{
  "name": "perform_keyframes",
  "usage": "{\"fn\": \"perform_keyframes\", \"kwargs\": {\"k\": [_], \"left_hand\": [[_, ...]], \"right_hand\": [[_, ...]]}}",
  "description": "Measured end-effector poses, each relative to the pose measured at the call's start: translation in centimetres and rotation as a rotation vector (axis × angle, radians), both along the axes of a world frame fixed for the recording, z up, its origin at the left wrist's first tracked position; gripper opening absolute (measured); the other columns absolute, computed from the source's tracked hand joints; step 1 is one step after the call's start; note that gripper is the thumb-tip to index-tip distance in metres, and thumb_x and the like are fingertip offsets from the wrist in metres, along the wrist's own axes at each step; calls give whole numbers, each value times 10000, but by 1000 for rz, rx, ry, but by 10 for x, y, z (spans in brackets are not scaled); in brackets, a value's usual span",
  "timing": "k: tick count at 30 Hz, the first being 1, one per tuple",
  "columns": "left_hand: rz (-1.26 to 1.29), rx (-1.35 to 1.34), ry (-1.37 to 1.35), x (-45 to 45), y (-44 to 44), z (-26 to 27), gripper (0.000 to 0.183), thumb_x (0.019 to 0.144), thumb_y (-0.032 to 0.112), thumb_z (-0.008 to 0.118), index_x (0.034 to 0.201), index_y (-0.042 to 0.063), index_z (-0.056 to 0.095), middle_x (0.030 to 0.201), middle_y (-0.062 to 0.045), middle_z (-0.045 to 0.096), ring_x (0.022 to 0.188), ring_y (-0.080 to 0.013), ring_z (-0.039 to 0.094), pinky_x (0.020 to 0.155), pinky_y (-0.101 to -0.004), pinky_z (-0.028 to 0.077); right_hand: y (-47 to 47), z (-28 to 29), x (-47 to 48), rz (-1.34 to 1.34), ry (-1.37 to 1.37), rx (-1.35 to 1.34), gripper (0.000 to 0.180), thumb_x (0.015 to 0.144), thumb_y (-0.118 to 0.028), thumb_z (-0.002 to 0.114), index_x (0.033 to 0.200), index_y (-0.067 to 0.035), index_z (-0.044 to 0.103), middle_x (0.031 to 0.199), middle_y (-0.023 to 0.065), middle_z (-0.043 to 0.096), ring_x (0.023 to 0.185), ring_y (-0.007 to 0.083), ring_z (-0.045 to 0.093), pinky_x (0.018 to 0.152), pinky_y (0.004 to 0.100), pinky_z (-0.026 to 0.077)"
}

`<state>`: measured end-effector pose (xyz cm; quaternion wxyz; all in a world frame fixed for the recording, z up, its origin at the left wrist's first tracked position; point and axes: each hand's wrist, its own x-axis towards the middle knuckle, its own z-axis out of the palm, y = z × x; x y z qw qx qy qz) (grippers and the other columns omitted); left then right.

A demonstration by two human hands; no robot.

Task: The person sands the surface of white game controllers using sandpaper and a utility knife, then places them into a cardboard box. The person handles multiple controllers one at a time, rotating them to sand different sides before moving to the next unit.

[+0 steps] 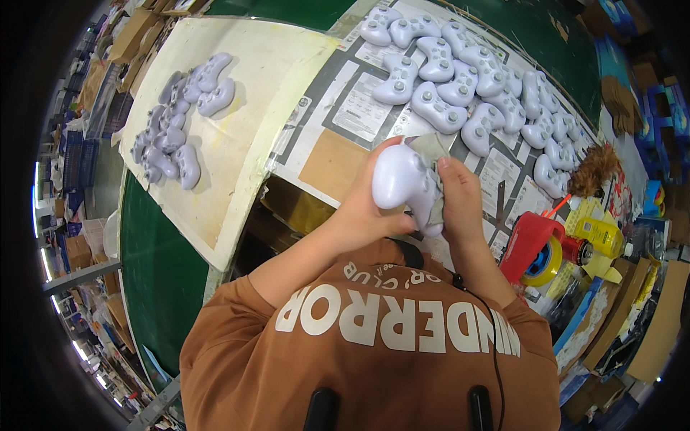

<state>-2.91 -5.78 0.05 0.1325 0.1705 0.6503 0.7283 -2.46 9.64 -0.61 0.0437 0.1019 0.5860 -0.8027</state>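
Observation:
A white game controller (401,178) is held up in front of my chest. My left hand (372,204) grips its rounded grip end, thumb below and fingers behind. Against its far side my right hand (461,199) presses a grey-green cloth (431,151), thumb on top. Many more white controllers (439,108) with grey thumbsticks lie spread over the printed sheets beyond my hands. At the left, a smaller cluster of the same controllers (172,134) rests on a cream-coloured board (253,70).
A brown cardboard piece (331,167) lies left of my hands. To the right are a red tape dispenser (531,242), a drinks can (577,250), a yellow bottle (601,237) and a brown tuft (595,169). A dark opening (280,215) gapes below the table's near edge.

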Motion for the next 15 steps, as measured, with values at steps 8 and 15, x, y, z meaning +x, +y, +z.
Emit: {"fn": "perform_keyframes", "kwargs": {"k": [8,15], "left_hand": [[92,-143,-161,0,4,17,631,686,135,702,1181,62,316,1059,-80,489,980,-170,487,839,-314,404],[74,-270,-26,-3,5,14,582,665,174,695,1119,21,363,945,-139,534,877,-231,550,748,-336,445]], "right_hand": [[-7,7,2,-286,-67,-338,243,893,-203,434,1009,-9,524,939,77,579,830,147,571,753,276,453],[2,30,0,-115,268,142,178,861,-136,480,928,0,573,921,87,590,835,173,562,729,275,452]]}}
